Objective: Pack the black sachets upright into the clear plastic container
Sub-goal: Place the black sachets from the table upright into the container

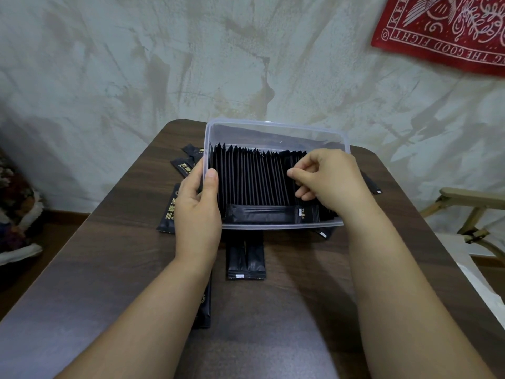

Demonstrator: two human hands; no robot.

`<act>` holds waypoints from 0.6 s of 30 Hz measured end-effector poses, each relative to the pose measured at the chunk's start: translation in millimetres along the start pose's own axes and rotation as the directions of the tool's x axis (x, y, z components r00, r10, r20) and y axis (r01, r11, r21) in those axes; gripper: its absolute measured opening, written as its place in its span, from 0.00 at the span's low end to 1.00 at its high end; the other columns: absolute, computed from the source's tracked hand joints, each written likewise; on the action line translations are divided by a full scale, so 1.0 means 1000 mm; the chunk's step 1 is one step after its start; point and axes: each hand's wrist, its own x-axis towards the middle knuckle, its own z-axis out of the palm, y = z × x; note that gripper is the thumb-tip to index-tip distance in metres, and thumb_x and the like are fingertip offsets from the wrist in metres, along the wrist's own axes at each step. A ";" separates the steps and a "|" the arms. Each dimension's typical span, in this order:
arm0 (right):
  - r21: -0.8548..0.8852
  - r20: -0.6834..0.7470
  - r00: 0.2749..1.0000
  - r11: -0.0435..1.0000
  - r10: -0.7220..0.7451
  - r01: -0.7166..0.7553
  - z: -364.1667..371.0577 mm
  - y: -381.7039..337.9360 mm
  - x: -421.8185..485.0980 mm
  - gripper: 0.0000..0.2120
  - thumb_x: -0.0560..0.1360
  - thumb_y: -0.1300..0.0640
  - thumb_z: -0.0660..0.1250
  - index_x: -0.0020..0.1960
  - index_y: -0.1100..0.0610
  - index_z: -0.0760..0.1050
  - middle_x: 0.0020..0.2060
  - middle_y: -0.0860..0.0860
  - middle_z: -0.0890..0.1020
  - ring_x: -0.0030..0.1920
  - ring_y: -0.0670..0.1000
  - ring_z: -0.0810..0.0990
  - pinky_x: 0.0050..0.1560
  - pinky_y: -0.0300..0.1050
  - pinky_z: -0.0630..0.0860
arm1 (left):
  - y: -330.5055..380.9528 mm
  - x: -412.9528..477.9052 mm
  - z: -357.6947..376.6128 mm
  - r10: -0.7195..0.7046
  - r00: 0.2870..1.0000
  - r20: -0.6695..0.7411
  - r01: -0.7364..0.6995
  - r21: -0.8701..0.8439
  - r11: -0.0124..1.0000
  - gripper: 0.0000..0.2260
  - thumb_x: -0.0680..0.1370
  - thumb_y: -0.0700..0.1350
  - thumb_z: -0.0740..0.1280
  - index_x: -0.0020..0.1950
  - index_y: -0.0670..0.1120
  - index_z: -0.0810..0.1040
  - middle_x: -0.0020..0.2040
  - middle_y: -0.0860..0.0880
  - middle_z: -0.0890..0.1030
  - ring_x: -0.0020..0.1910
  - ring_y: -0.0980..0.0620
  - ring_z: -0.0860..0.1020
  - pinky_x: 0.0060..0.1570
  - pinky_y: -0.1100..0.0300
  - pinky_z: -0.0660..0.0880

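The right hand [328, 181] covered the right end of the row of black sachets [251, 181] in the clear container [273, 127], its curled fingertips buried among them. The left hand [196, 212] hid the container's near left corner, with only its thumb showing inside. A pair of loose sachets [246, 261] on the table [123, 255] ran out of sight under the container's near wall. Another sachet [205, 307] lay mostly beneath the left forearm. Print on the sachets was too small to read. A red cloth [451, 31] was cut off at the top right, and a wooden chair [470, 203] at the right edge.
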 end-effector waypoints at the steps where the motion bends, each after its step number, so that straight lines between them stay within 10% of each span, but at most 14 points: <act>1: -0.012 0.018 1.000 1.000 0.010 -0.010 0.000 0.000 0.000 0.07 0.75 0.58 0.70 0.39 0.56 0.75 0.26 0.51 0.80 0.23 0.44 0.78 0.32 0.38 0.78 | 0.000 0.000 0.000 -0.001 1.000 0.000 0.001 0.001 1.000 0.15 0.84 0.45 0.59 0.69 0.51 0.75 0.66 0.53 0.77 0.66 0.60 0.74 0.70 0.54 0.69; 18: -0.032 0.147 0.988 0.998 -0.048 0.053 -0.010 -0.004 -0.005 0.03 0.73 0.59 0.71 0.43 0.58 0.79 0.31 0.50 0.80 0.24 0.40 0.76 0.28 0.34 0.76 | -0.002 0.002 0.000 -0.008 1.000 -0.002 0.008 -0.012 1.000 0.15 0.84 0.45 0.59 0.70 0.47 0.75 0.67 0.51 0.77 0.67 0.58 0.74 0.70 0.52 0.69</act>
